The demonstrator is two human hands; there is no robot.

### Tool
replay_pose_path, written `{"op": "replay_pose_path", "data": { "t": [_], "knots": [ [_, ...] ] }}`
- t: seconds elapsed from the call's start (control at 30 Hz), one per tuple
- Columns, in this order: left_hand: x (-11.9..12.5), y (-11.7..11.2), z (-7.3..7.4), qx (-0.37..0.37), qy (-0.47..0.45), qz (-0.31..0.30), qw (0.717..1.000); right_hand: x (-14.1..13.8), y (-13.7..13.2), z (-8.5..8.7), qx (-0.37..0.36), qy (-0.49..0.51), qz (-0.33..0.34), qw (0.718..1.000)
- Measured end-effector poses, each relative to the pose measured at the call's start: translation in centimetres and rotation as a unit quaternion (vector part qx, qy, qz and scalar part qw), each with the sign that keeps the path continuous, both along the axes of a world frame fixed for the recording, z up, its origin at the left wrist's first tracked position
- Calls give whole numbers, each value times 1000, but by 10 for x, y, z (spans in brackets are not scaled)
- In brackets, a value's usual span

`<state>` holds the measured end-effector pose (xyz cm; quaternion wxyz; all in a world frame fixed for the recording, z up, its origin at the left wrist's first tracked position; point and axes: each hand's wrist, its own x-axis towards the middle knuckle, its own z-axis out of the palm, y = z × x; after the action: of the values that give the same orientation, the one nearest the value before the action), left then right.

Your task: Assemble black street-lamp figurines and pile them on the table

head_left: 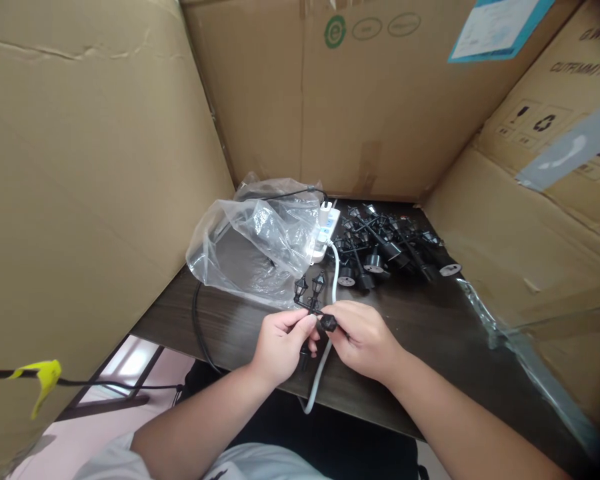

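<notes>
My left hand [283, 347] pinches a small black miniature street lamp [310, 293] with two lantern heads, held upright over the dark wooden table [430, 347]. Closed around a small black lantern piece [329, 323] at the lamp's arm is my right hand [363, 340]. Both hands meet near the table's front edge. Farther back lies a heap of similar black lamp posts [385, 250].
A crumpled clear plastic bag [255, 247] lies at the back left. A white power strip [327, 223] trails a white cable [330, 313] over the front edge. Cardboard boxes [80, 173] wall in the table on the left, back and right. A black cable [197, 327] hangs left.
</notes>
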<state>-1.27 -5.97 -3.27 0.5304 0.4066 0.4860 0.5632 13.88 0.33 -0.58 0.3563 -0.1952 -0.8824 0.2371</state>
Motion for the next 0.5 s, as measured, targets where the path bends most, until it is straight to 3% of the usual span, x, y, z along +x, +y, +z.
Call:
{"op": "replay_pose_path", "data": {
  "t": [0.07,0.17,0.27,0.33,0.4,0.5],
  "knots": [
    [0,-1,0,-1,-7,-4,1000,0,0,2,-23,5,0,1000],
    [1,-2,2,17,18,5,1000,-1,-2,4,-170,26,-13,985],
    [1,-3,5,42,60,23,997,-4,-3,2,-382,44,-28,923],
    [1,-3,6,49,74,34,995,-6,-3,-1,-467,58,-29,882],
    [1,-2,5,47,68,38,996,-8,-4,-2,-468,69,-33,880],
    [2,-1,2,41,39,32,998,-10,-5,-1,-396,76,-38,914]
  ]
}}
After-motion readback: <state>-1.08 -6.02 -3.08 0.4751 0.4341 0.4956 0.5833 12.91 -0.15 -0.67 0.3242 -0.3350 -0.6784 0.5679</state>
